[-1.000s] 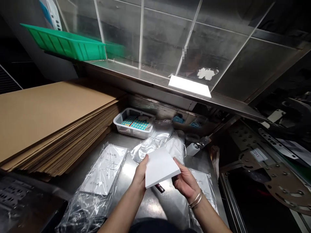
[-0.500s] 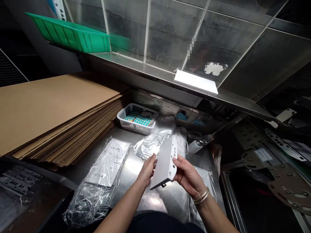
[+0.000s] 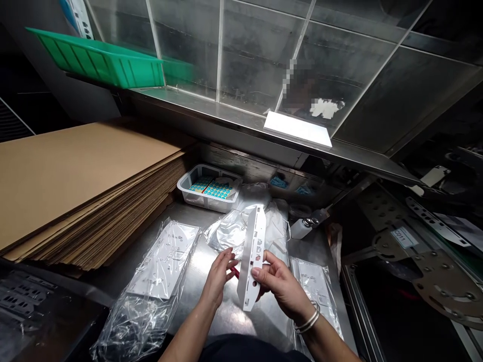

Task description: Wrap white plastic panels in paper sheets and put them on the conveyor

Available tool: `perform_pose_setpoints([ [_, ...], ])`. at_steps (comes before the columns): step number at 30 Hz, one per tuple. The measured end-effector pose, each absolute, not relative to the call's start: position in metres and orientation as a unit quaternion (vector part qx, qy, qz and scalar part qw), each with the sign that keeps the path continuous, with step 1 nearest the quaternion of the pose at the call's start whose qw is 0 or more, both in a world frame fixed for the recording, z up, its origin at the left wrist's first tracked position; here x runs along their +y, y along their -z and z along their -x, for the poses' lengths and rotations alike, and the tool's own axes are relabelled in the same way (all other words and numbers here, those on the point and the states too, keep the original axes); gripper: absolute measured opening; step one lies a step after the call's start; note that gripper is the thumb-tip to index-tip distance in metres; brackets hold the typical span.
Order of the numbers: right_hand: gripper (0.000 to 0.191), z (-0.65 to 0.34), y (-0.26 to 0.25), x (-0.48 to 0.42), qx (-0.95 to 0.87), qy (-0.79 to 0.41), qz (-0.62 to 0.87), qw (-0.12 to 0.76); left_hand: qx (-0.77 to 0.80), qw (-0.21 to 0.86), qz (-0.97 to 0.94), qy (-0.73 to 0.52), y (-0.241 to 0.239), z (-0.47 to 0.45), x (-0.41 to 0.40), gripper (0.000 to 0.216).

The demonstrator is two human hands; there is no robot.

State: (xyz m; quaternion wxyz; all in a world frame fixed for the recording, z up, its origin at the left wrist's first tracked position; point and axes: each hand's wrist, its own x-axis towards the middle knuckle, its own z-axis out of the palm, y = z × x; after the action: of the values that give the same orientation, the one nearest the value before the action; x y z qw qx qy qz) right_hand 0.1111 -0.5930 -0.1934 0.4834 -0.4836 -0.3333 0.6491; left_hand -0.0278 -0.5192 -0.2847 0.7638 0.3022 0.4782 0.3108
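In the middle of the head view, a white sheet-metal panel (image 3: 257, 256) stands nearly upright over the metal bench, its slotted, folded edge toward me. My right hand (image 3: 281, 281) grips that edge near its lower part, thumb on the front. My left hand (image 3: 219, 279) is just left of the panel, fingers apart and slightly curled, holding nothing I can see. A small red thing (image 3: 235, 272) shows between the left fingers and the panel; its kind is unclear. Left of my hands lies a similar white panel in clear plastic (image 3: 162, 261). Another bagged panel (image 3: 315, 284) lies beyond my right wrist.
A tall stack of cardboard sheets (image 3: 86, 186) fills the left. A clear tub (image 3: 207, 198) of blue-dotted sticker sheets stands behind, beside plastic bags (image 3: 234, 229) and a white bottle (image 3: 302, 229). Overhead, a shelf carries a green bin (image 3: 101, 63) and a white strip (image 3: 298, 129).
The panel has turned so its slotted edge faces me more squarely. My left hand has let go of it and moved slightly left and down. My right hand has kept its grip.
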Motion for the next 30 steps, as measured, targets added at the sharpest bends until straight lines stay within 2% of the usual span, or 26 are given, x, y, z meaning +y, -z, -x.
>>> perform_pose_setpoints([
  [9,0.031,-0.110,0.198,-0.594,-0.339,-0.643,0.471,0.501,0.471,0.774,-0.295,-0.303,0.281,0.029,-0.526,0.055],
  [18,0.034,-0.110,0.204,-0.593,-0.338,-0.652,0.459,0.500,0.419,0.768,-0.384,-0.294,0.265,0.036,-0.543,0.054],
  [20,0.034,-0.109,0.204,-0.592,-0.339,-0.651,0.460,0.500,0.406,0.769,-0.393,-0.298,0.263,0.038,-0.549,0.063],
  [25,0.036,-0.108,0.203,-0.592,-0.338,-0.661,0.454,0.493,0.333,0.784,-0.425,-0.307,0.265,0.042,-0.562,0.104],
  [30,0.036,-0.106,0.202,-0.593,-0.336,-0.656,0.458,0.497,0.269,0.813,-0.437,-0.276,0.266,0.042,-0.567,0.113],
])
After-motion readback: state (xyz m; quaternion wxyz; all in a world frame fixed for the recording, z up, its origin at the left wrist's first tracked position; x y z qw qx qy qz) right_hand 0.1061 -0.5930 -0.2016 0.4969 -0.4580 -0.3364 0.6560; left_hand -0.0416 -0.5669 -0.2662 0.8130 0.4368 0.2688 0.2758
